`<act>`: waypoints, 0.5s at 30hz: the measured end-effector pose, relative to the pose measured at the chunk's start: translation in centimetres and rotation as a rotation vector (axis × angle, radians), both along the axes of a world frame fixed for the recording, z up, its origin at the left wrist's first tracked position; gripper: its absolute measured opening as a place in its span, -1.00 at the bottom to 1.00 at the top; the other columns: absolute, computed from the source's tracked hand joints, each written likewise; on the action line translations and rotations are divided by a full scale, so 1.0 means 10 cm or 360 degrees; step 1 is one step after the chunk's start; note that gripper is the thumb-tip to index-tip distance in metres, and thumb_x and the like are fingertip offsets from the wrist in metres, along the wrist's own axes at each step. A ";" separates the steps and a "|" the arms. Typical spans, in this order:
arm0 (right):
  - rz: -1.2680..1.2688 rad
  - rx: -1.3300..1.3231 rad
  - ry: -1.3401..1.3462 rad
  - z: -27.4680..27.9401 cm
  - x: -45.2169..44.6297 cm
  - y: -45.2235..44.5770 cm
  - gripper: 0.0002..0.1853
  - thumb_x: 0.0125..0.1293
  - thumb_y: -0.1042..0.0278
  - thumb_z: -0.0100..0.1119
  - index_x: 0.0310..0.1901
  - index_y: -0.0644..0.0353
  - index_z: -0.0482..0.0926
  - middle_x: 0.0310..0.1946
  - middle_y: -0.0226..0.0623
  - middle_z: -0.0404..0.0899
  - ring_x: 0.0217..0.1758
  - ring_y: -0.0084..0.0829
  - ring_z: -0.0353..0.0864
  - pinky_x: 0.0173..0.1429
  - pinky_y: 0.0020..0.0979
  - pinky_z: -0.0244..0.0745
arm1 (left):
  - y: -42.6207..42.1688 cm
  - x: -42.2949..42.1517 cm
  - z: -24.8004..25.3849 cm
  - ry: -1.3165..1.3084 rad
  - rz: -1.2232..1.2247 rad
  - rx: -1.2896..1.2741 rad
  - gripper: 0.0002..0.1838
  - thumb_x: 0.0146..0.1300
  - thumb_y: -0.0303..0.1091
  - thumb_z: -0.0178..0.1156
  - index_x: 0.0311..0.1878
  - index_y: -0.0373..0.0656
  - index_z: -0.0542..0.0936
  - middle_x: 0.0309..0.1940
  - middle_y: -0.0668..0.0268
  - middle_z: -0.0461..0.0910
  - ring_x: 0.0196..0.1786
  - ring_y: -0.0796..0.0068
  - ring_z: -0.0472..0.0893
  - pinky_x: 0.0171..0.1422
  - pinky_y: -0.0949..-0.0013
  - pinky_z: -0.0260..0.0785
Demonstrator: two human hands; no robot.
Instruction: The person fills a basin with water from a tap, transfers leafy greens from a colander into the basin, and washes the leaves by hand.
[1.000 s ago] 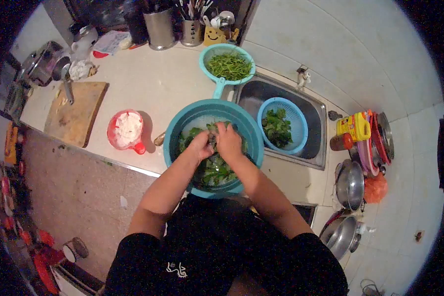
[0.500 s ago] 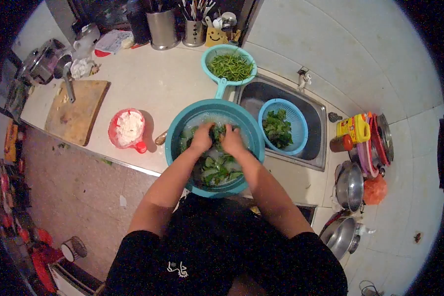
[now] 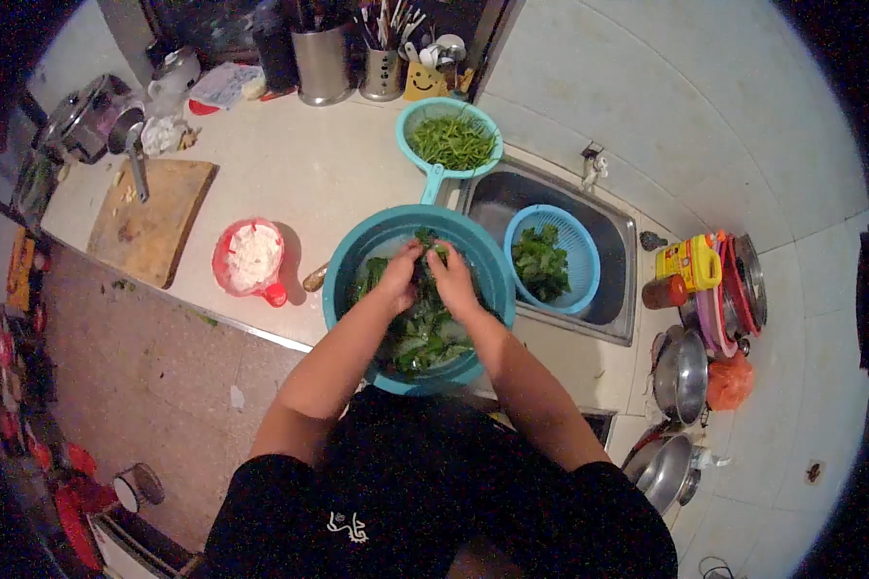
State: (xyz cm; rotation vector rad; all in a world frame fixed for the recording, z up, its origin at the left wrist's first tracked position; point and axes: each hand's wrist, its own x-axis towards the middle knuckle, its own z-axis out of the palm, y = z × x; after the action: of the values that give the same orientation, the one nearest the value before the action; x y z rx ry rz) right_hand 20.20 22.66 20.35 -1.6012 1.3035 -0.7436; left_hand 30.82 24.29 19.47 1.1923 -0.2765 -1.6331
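Note:
A large teal basin of water stands at the counter's front edge, with leafy greens floating in it. Inside its rim, my left hand and my right hand are close together, fingers curled around a bunch of the greens between them. The fingertips are partly hidden by leaves. To the right, a blue colander with more leafy greens sits in the metal sink. Behind the basin is a light-blue handled strainer of green beans.
A red cup of white powder stands left of the basin, near a wooden board with a ladle on it. Steel bowls, a yellow jug and a tap are at right. Utensil holders line the back.
Both hands have drawn closer together and lifted slightly, with greens now showing between the fingers. The leaves in the water have shifted, and the view has moved a little.

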 end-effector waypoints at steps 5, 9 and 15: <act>0.0110 -0.0898 0.0472 0.24 0.01 0.20 -0.51 0.07 0.18 0.10 0.07 0.06 0.29 -0.14 -0.04 0.31 -0.06 -0.05 0.21 0.05 -0.17 0.11 | 0.06 0.02 0.03 0.0542 0.0042 -0.0167 -0.73 0.22 -0.25 -0.16 -0.10 -0.16 0.38 -0.18 0.24 0.44 -0.12 0.36 0.43 -0.03 0.36 0.31; 0.0270 -0.1070 0.0415 0.34 -0.05 0.17 -0.40 -0.06 0.13 0.21 0.07 0.06 0.30 -0.13 -0.02 0.28 -0.03 -0.03 0.18 0.05 -0.14 0.11 | 0.16 0.07 0.25 0.0486 -0.0011 -0.0180 -0.73 0.16 -0.28 -0.11 -0.12 -0.18 0.40 -0.22 0.22 0.45 -0.16 0.35 0.46 -0.09 0.37 0.35; 0.0481 -0.0835 0.0405 0.35 -0.12 0.16 -0.23 -0.16 0.00 0.27 0.16 -0.11 0.18 0.04 0.07 0.17 0.15 0.04 0.09 0.20 -0.08 0.00 | 0.19 0.16 0.12 0.0663 -0.0178 -0.0278 -0.71 0.08 -0.30 -0.06 -0.13 -0.21 0.39 -0.21 0.22 0.45 -0.17 0.32 0.47 -0.08 0.34 0.37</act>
State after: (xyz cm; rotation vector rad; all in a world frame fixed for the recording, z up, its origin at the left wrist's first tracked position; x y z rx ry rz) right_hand 19.04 24.23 23.90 -2.3175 1.0474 -0.7456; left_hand 32.41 26.15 20.63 0.6949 -0.2161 -1.8685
